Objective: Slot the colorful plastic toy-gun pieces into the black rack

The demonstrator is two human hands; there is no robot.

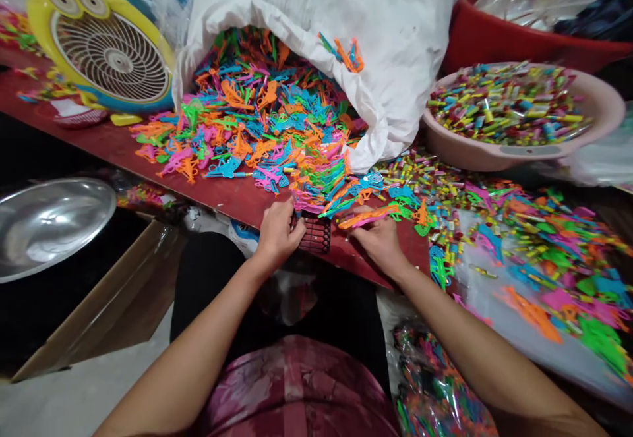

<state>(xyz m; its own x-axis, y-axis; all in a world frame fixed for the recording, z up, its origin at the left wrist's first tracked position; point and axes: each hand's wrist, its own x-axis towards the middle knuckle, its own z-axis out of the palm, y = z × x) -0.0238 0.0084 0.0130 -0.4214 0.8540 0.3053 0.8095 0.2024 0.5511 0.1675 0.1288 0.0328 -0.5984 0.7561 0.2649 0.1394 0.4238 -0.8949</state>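
Head view: right hand point(382, 234) is pinching plastic pieces point(368, 217), seemingly gathering, the next move needing steady fingers; at nine o'clock, left hand point(277, 227) is curling, hold unclear.

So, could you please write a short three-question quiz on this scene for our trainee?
1. Which hand has orange plastic pieces in its grip? A) left; B) right.
2. True or false: in the picture, the yellow fan stands to the left of the white sack.
3. Fill in the colour: small tubes fill a ____ basin.

Key: 1. B, the right hand. 2. True. 3. Pink.
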